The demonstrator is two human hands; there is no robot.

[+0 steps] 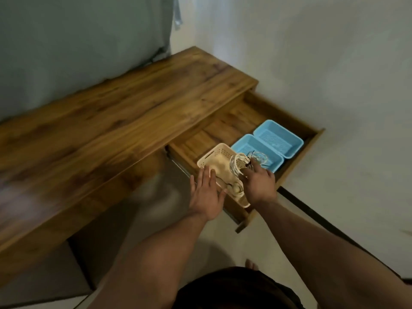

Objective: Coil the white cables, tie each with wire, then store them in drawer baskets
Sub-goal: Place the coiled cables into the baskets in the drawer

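The wooden drawer (pixel 296 127) stands pulled out at the desk's right end. Inside it sit a beige basket (pixel 217 156) and two blue baskets (pixel 245 144) (pixel 278 139). My right hand (pixel 259 182) pinches a coiled white cable (pixel 237 165), tied with dark wire, over the beige basket's right side. Another coiled cable (pixel 259 157) lies in the nearer blue basket, and one more white coil (pixel 236 188) rests at the beige basket's near end. With straight fingers, my left hand (pixel 206 194) rests on the beige basket's left rim.
The long wooden desktop (pixel 107 121) runs to the left under a grey-green curtain (pixel 78 41). A white wall (pixel 323 74) is close on the right of the drawer. A bare toe (pixel 250 264) shows on the pale floor below.
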